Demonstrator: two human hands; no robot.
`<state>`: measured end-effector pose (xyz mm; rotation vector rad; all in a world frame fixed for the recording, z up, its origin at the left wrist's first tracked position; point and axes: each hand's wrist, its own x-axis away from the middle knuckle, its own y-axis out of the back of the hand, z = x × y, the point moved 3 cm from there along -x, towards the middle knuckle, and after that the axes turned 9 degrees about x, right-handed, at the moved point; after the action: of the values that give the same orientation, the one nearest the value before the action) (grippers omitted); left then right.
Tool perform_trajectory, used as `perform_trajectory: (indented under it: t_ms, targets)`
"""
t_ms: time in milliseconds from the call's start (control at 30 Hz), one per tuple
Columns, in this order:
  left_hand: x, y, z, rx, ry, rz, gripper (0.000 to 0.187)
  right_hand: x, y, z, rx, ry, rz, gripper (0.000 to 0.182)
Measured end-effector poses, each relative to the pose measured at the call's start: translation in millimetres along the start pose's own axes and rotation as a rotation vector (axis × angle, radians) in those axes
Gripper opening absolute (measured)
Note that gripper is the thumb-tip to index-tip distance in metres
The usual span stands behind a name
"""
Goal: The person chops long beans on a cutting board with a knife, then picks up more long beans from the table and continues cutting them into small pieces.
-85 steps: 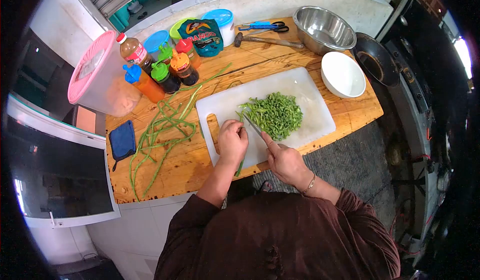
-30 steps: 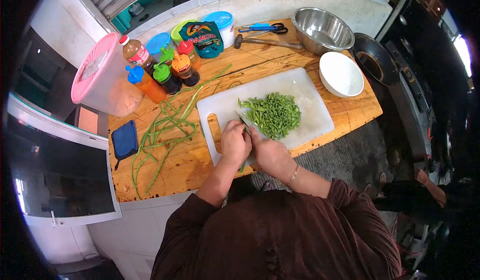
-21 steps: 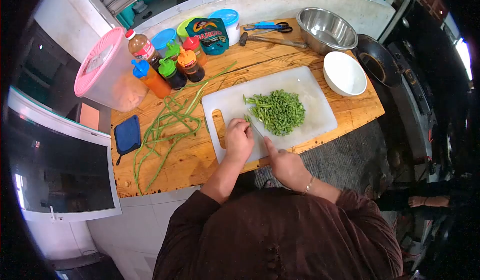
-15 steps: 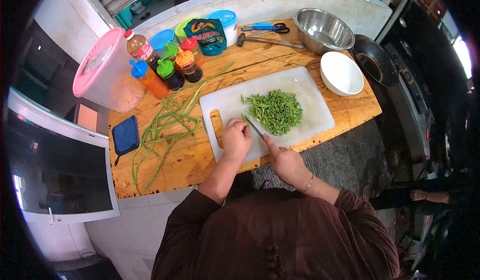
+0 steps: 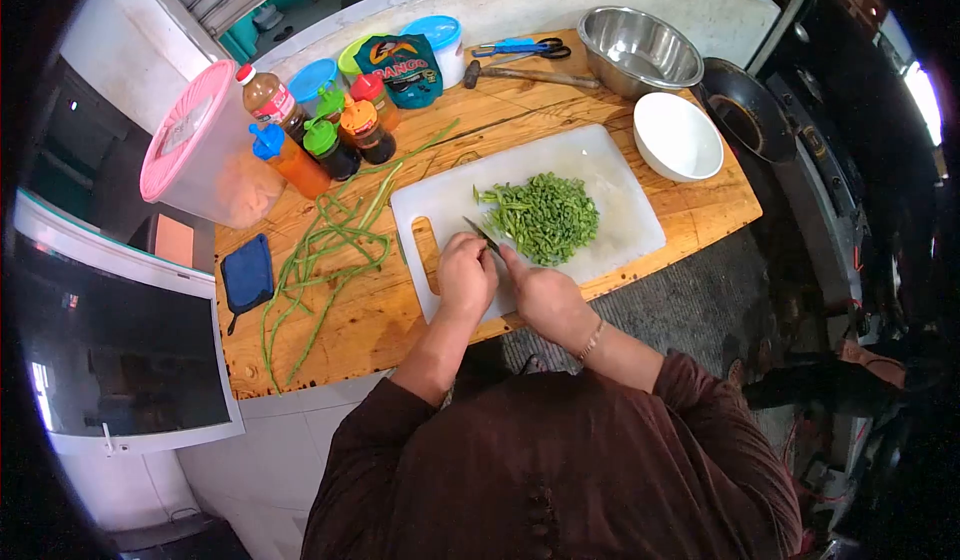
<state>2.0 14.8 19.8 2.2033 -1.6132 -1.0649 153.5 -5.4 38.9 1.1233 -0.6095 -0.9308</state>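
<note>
My right hand [image 5: 548,303] grips a knife [image 5: 479,231], its index finger stretched along the top of the blade. My left hand [image 5: 467,273] is closed at the blade's side, fingers curled around long green beans that are mostly hidden by the fingers. Both hands are over the near left part of a white cutting board [image 5: 612,160] with a handle slot. A heap of chopped green beans [image 5: 550,215] lies on the board, just beyond the knife. Whole long beans [image 5: 335,250] lie tangled on the wooden table [image 5: 310,345] to the left.
Sauce bottles [image 5: 322,145], a pink-lidded container [image 5: 205,155] and a teal pouch [image 5: 405,70] stand at the back left. A hammer [image 5: 530,75] and scissors [image 5: 550,48] lie behind the board. A steel bowl [image 5: 640,50], white bowl [image 5: 680,138] and pan [image 5: 750,110] are at right.
The knife has shifted left with my right hand, and its blade now lies across the front of my left fingertips. My left hand stays nearly in place on the board.
</note>
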Motion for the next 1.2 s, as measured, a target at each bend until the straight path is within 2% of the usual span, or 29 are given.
perform_trajectory:
  t_ms: [100,200,367,467,567,667,767,867,1200]
  targets:
    - [1.8,-2.3,3.9,-0.002,0.021,-0.013,0.008,-3.0,-0.1,4.5,0.022,-0.003,0.009,0.065]
    - [2.3,-5.0,7.2,0.047,0.062,-0.035,0.007,26.7,3.9,4.0,-0.006,-0.002,0.022,0.063]
    - [-0.1,1.8,-14.6,-0.065,0.039,0.051,0.010,54.2,6.4,-7.1,-0.041,-0.049,0.081,0.058]
    - [2.8,6.6,-20.3,-0.139,0.108,0.123,0.013,40.4,2.9,-11.6,-0.056,-0.027,0.006,0.057]
    - [1.8,7.0,-15.6,-0.157,0.265,0.232,0.015,24.1,3.1,-13.3,-0.098,-0.021,-0.053,0.057]
    - [2.3,1.3,2.0,-0.019,0.278,0.109,0.015,21.1,16.3,-15.8,-0.144,-0.073,-0.064,0.057]
    - [-3.4,-2.1,9.9,0.041,0.276,0.054,0.013,25.7,21.4,-11.2,-0.099,-0.102,0.017,0.057]
    - [-6.7,-3.9,13.4,0.051,0.323,0.083,0.010,24.7,20.0,-5.0,-0.089,-0.013,0.039,0.069]
    - [-6.9,-2.3,1.1,-0.019,0.181,0.026,0.006,5.2,6.0,-1.3,-0.058,-0.039,0.053,0.065]
